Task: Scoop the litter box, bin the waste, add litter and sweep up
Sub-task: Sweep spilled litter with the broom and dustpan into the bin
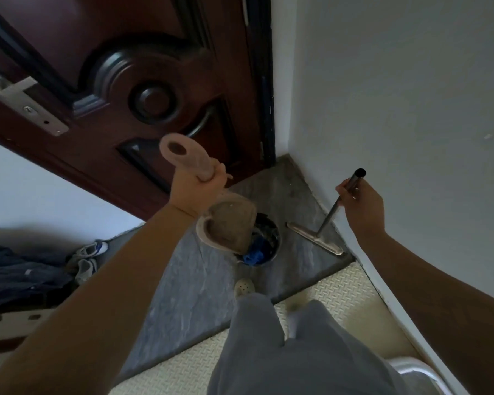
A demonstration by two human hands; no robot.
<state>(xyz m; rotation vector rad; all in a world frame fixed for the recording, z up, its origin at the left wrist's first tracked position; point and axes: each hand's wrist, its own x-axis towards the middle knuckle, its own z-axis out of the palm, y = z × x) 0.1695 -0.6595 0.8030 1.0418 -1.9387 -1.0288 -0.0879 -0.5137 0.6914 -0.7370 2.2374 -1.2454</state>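
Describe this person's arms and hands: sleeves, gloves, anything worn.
The left forearm and right forearm are bare, with no sleeve in view. The left hand and right hand wear no gloves; no watch, bracelet or ring shows.

floor [183, 295] | on it: bin [272, 238], sweeper head [314, 239], shoes [86, 260], dark clothes [20, 272]

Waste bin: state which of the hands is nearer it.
Left. The left hand grips the dustpan tipped over the bin; right hand holds the sweeper pole farther right.
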